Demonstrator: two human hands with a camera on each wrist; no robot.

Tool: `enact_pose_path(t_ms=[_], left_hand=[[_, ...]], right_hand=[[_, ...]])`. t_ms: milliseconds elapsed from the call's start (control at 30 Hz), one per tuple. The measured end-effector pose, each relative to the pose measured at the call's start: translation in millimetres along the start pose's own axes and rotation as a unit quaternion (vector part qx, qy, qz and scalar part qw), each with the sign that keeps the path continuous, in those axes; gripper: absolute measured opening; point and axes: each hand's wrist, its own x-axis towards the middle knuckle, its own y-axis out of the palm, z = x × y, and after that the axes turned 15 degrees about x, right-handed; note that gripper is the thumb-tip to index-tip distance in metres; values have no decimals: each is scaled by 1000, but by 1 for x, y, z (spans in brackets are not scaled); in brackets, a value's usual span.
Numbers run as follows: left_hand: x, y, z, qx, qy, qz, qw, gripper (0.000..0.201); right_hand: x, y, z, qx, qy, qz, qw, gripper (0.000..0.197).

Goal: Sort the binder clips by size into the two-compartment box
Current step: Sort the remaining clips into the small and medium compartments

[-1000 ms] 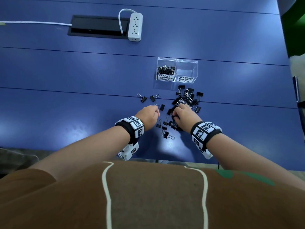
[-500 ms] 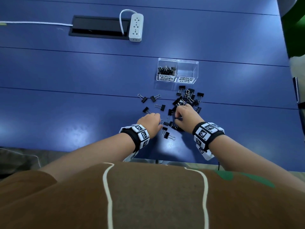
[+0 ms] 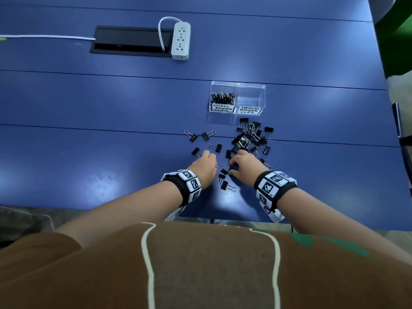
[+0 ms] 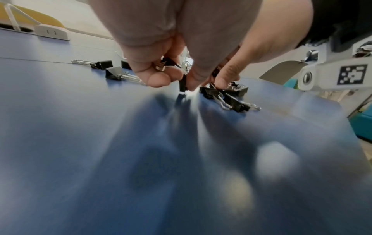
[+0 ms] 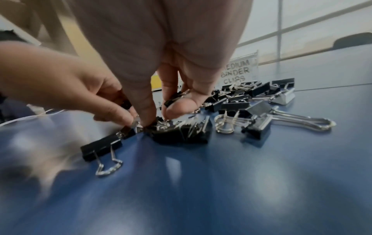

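Glossy blue table point(image 3: 111, 152); clear plastic box point(image 3: 250, 86); black clips point(image 3: 249, 139), shiny wire handles.

right hand point(image 5: 161, 52) | pinching small clip point(image 5: 174, 98) | above clip pile point(image 5: 237, 103)

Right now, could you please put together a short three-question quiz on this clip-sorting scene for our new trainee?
1. True or false: the compartment labelled MEDIUM BINDER CLIPS already holds clips.
2. Multiple choice: the loose pile of clips lies (a) behind the box, (b) on the table in front of the medium compartment, (c) beside the power strip.
3. Fill in: the left hand and right hand are both pinching ____.

Key
1. False; it looks empty, while the small compartment holds clips.
2. b
3. Binder clips, at the near edge of the pile.
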Motion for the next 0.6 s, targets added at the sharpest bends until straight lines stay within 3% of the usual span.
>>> enact_pose_path(t_ms=[167, 333, 433, 600], left_hand=[[17, -27, 7, -71, 8, -56, 996, 3], [59, -78, 3, -105, -22, -120, 987, 5], [87, -110, 0, -100, -21, -160, 982, 10], [121, -136, -1, -95, -34, -163, 982, 16]], right_hand=[[3, 2, 3, 12, 10, -12, 1000, 22], [0, 4, 2, 80, -10, -44, 996, 9], [2, -6, -1, 145, 19, -82, 986, 5], [18, -45, -1, 228, 51, -144, 962, 3]])
